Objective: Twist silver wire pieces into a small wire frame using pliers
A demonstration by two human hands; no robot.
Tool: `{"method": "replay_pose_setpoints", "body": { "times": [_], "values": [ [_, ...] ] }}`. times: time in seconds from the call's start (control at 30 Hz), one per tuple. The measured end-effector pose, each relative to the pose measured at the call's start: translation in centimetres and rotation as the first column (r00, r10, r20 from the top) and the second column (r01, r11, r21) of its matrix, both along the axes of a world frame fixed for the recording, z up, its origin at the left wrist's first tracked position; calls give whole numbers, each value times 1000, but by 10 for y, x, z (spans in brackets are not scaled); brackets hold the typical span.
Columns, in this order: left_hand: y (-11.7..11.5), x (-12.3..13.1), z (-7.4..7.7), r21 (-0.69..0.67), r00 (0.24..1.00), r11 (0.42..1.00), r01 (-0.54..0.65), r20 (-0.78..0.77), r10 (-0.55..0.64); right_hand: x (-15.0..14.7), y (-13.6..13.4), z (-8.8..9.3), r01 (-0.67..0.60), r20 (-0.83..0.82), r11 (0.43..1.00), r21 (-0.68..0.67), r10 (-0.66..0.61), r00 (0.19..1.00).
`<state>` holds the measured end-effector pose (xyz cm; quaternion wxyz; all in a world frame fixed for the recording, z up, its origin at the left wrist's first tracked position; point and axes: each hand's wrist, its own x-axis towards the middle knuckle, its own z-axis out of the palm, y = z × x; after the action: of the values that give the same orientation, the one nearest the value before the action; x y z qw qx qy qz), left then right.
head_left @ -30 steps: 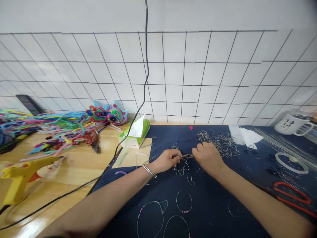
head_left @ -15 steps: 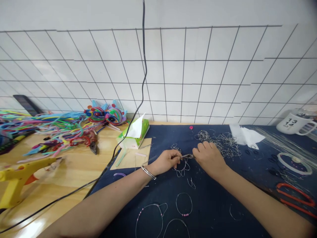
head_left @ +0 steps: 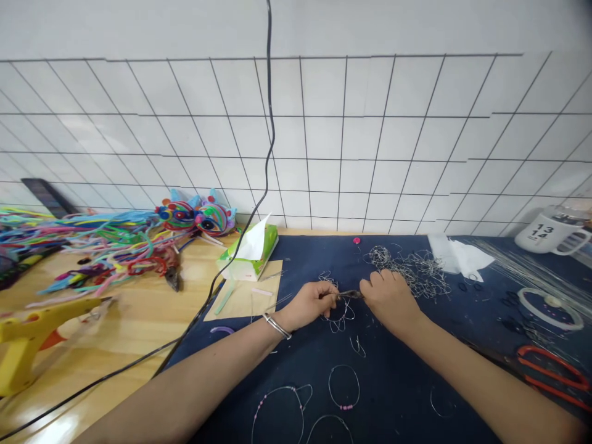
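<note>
My right hand (head_left: 388, 301) is closed around a pair of pliers (head_left: 350, 294), whose metal jaws point left. The fingertips of my left hand (head_left: 317, 301) are pinched together at the jaws, on a thin wire piece (head_left: 345, 311) bent into a ring with loops. Part of that wire is hidden by my fingers. Behind my right hand lies a tangle of silver wire (head_left: 419, 271). Nearer to me on the dark mat (head_left: 388, 382) are a small wire ring with pink beads (head_left: 345, 406) and a larger beaded wire loop (head_left: 261, 401).
Tissue pack (head_left: 259, 250) and brown paper (head_left: 272, 271) sit left of the mat, with a black cable (head_left: 210, 296) crossing there. A yellow glue gun (head_left: 32, 333) and pipe cleaners (head_left: 111, 234) lie far left. At right are orange-handled scissors (head_left: 550, 373) and a white mug (head_left: 548, 233).
The camera view has shifted slightly. Both hands stay at the same spot, with the pliers and wire turned only a little.
</note>
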<state>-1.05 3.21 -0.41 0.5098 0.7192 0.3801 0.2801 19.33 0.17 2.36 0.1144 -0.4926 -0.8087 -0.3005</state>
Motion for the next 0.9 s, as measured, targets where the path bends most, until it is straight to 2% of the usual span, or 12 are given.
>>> {"method": "replay_pose_setpoints", "body": {
  "times": [0.23, 0.47, 0.7, 0.9],
  "values": [
    [1, 0, 0, 13, 999, 1000, 26, 23, -26, 4, 2, -3, 3, -30, 990, -139, -7, 1000],
    [0, -1, 4, 16, 998, 999, 46, 31, -47, 5, 5, -9, 49, -72, 955, -292, -73, 995],
    [-3, -1, 7, 35, 999, 999, 21, 45, -23, 3, 6, -13, 55, -85, 947, -318, -86, 993],
    [-4, -1, 4, 111, 999, 993, -35, -10, 37, 1, 4, -15, 56, -93, 949, -312, -89, 992]
  ]
}}
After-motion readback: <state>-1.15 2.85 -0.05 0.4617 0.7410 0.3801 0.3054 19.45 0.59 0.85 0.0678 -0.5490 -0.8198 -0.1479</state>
